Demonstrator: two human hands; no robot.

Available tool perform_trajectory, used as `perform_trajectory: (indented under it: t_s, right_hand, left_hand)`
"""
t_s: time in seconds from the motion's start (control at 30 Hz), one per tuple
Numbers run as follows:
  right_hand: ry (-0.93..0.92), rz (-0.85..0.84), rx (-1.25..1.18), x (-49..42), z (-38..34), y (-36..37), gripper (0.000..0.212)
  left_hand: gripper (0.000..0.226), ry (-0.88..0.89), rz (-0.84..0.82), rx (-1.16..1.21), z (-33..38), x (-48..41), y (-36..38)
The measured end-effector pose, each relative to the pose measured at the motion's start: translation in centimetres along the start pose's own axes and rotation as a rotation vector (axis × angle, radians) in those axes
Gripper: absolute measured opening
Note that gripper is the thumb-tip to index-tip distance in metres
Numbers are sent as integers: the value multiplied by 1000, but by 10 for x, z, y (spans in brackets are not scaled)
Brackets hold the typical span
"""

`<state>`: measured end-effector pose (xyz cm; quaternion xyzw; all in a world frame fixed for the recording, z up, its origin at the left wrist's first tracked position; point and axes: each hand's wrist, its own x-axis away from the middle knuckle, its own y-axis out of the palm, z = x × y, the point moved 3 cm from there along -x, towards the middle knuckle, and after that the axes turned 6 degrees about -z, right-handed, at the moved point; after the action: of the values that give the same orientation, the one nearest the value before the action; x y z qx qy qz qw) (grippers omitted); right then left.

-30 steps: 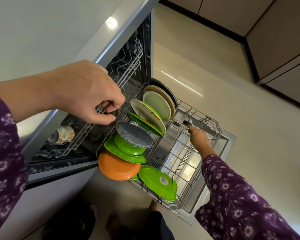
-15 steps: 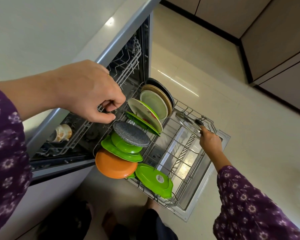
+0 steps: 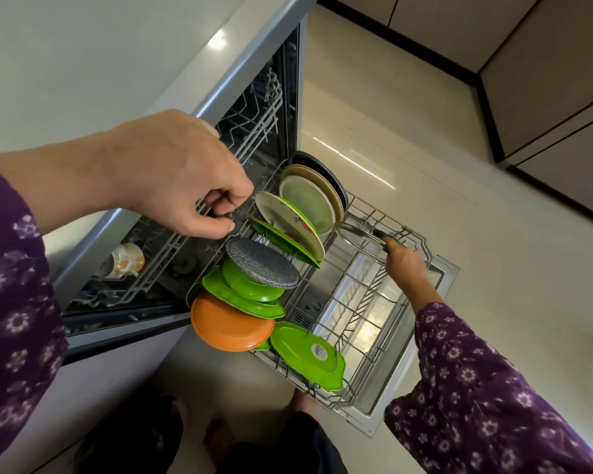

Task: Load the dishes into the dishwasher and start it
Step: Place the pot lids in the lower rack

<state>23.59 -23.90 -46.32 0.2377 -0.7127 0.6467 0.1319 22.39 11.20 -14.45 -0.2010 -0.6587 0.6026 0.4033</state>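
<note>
The dishwasher stands open with its lower rack (image 3: 413, 236) pulled out over the door (image 3: 440, 278). My left hand (image 3: 182, 179) grips the front wire of the upper rack (image 3: 254, 131). My right hand (image 3: 404, 265) holds a glass lid (image 3: 356, 237) by its black knob, over the far part of the lower rack beside the upright plates. Standing in that rack are a white plate (image 3: 288, 220), a pale green plate (image 3: 308, 203), a grey speckled dish (image 3: 261, 268), an orange plate (image 3: 230, 323) and a green plate (image 3: 305, 354).
A patterned cup (image 3: 125, 261) lies in the upper rack, which is partly inside the machine. The right half of the lower rack holds no dishes. My bare feet (image 3: 220, 436) are on the tiled floor below the door. Cabinets (image 3: 545, 80) line the far wall.
My right hand has shifted the lid slightly across the far part of the lower rack, ending closer to the upright plates. My left hand has stayed on the upper rack.
</note>
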Motion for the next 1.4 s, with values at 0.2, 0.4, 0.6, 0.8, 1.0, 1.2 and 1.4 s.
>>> perform_trajectory:
  t_s: [0.2, 0.4, 0.6, 0.8, 1.0, 1.2, 1.4]
  right_hand:
    - [-46, 34, 113, 14, 13, -3, 41]
    - [-57, 20, 150, 9, 7, -4, 42]
    - [-32, 2, 157, 0, 3, -14, 43]
    - [19, 33, 143, 11, 16, -15, 33]
    - [46, 43, 127, 18, 21, -12, 30]
    - [91, 12, 100, 4, 15, -17, 34]
    - [99, 18, 73, -2, 15, -24, 33]
  left_hand:
    - [30, -5, -3, -8, 1, 0, -1]
    - [29, 2, 2, -4, 1, -1, 0]
    - [30, -4, 12, -14, 1, 0, 1]
    - [31, -5, 23, 1, 1, 0, -1]
    - [31, -6, 15, -6, 1, -1, 0]
    - [31, -1, 11, -21, 1, 0, -1]
    - [32, -10, 16, -32, 1, 0, -1]
